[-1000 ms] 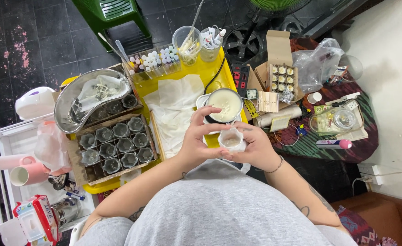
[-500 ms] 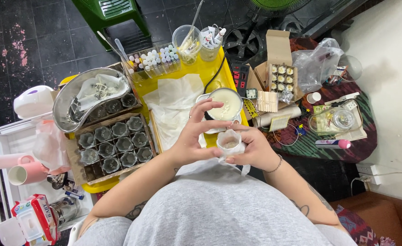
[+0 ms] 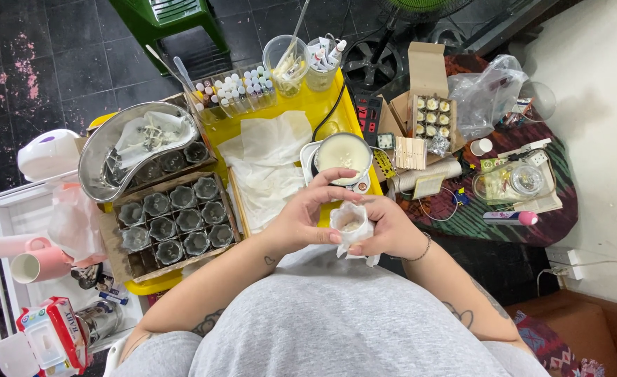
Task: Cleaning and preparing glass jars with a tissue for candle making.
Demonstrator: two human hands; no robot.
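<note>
Right hand grips the small cup wrapped in tissue, now pulled closer to the body. Left hand has curled onto its rim, at 6 o'clock from the wax pot, so wiping looks underway.

Yellow tray bears pot of pale liquid, white paper sheets, vial rack; cardboard box of grey moulds alongside.

Yellow tray far centre; white tissue across it. Pale cream liquid fills the steel pot. Green stool far left — pink mug near left. Striped green-and-maroon cloth right.
</note>
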